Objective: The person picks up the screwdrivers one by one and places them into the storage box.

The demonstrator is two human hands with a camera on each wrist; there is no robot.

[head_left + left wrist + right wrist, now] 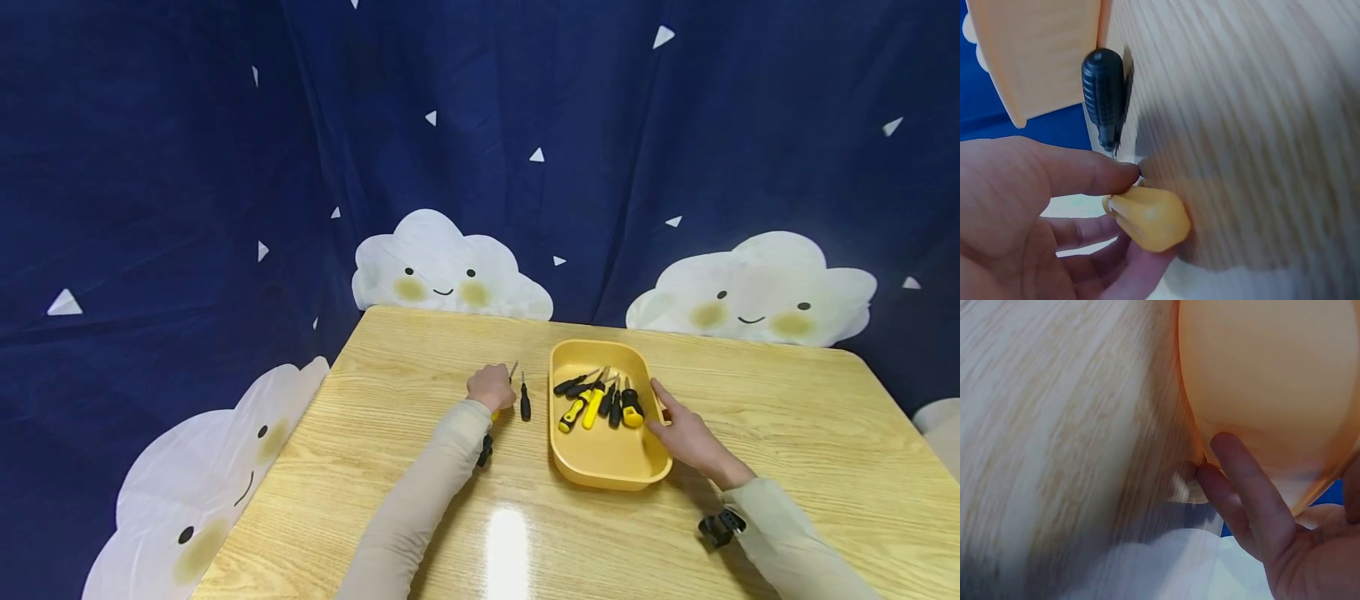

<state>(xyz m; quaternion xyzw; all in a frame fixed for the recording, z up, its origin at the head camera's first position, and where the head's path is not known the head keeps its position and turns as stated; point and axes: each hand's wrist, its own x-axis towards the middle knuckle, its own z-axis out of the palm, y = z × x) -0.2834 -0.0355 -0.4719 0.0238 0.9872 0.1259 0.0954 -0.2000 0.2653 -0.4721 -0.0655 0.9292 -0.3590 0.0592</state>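
Observation:
My left hand [491,387] pinches a screwdriver with a yellow handle [1154,219], low over the table; its fingers hide much of the tool. Beside that hand, a black-handled screwdriver [525,404] lies with its shaft pointing away from me. To the right stands a yellow plastic bin [607,481]. Inside it several screwdrivers, some black and some yellow and black [595,407], lie together toward the far half. At the bin's right side is my right hand [690,433], fingers [1250,481] fairly straight against the outer wall and thumb at the rim.
The wooden table [420,358] runs back to a dark blue curtain [480,150] printed with white clouds. A black strap device [722,527] sits on the right wrist, and another shows below the left forearm.

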